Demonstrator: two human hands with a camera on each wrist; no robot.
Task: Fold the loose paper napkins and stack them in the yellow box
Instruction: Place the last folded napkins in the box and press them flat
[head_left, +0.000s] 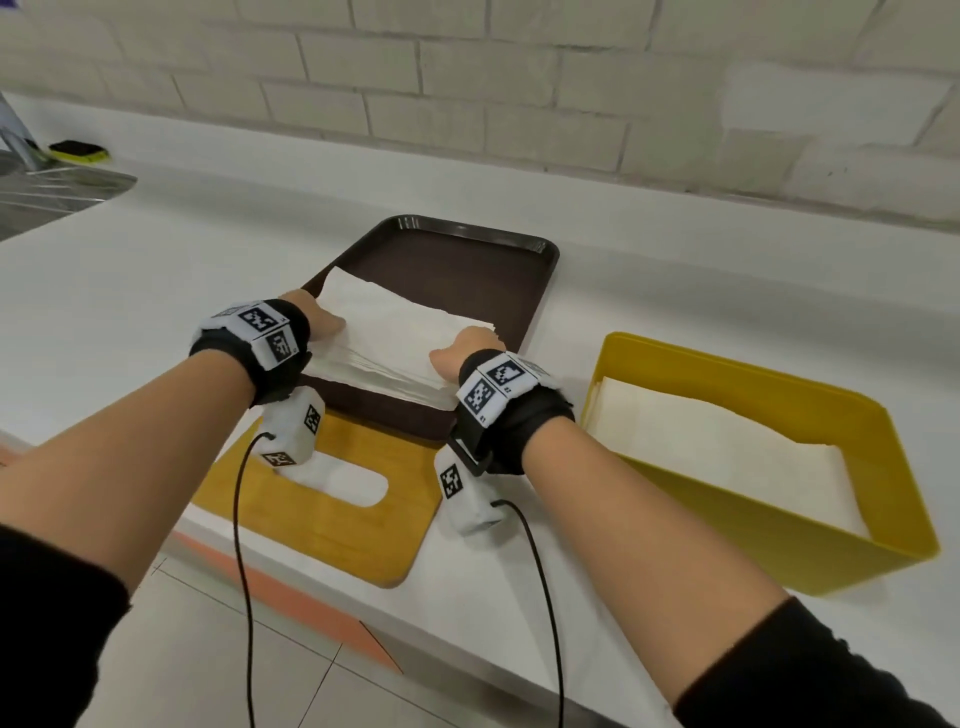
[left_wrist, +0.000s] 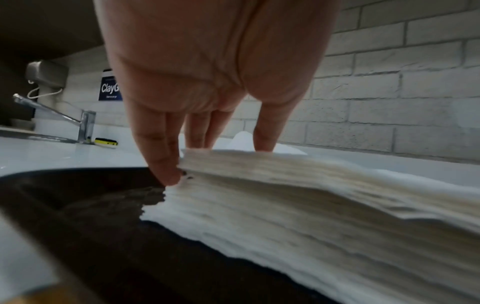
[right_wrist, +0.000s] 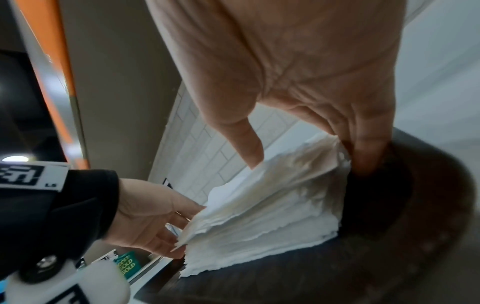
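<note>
Two hands (head_left: 322, 317) (head_left: 467, 348), one napkin stack (head_left: 395, 322), one brown tray (head_left: 467, 260), one yellow box (head_left: 779, 530), one sponge (head_left: 78, 150).

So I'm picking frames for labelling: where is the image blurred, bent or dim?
Head view: evenly lit; wide-angle bends the brick wall; napkin stack's near edge streaks. Left wrist view: left hand and near tray soft, upper left corner dark. Right wrist view: tilted; right hand and tray rim blurred.

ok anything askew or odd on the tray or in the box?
Nothing damaged or spilled. The napkin stack on the brown tray is skewed, its layers fanned out with ragged edges, as the left hand and right hand grip its ends. Napkins in the yellow box lie slightly rumpled.
</note>
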